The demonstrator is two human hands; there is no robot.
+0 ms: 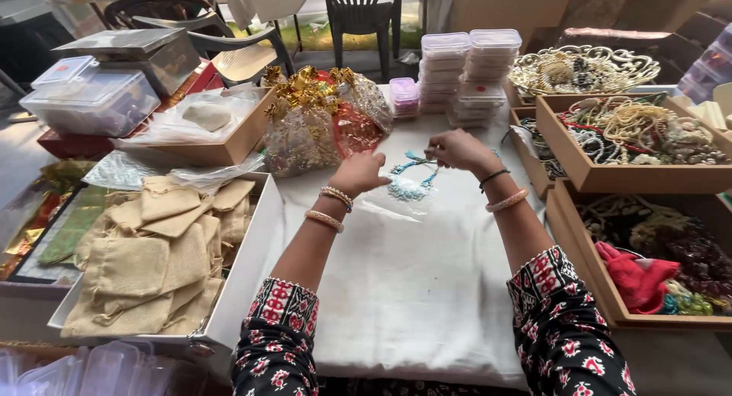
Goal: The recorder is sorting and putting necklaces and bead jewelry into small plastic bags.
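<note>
Turquoise beads and cord are lying at the far middle of the white cloth surface [412,289], where a beaded necklace [410,184] is sitting on or in a clear plastic sleeve [396,204], which of the two I cannot tell. The right hand [456,148] is pinching the blue cord at its top, fingers nearly closed; the left hand [360,172] is curling loosely and pressing on the piece's left side. The packing seems barely begun, the sleeve lying flat and unsealed. Room is opening only toward the person: gold-bowed gift bags [320,121] are crowding the far left, stacked plastic boxes [467,72] behind, jewellery trays [633,140] hemming the right edge.
</note>
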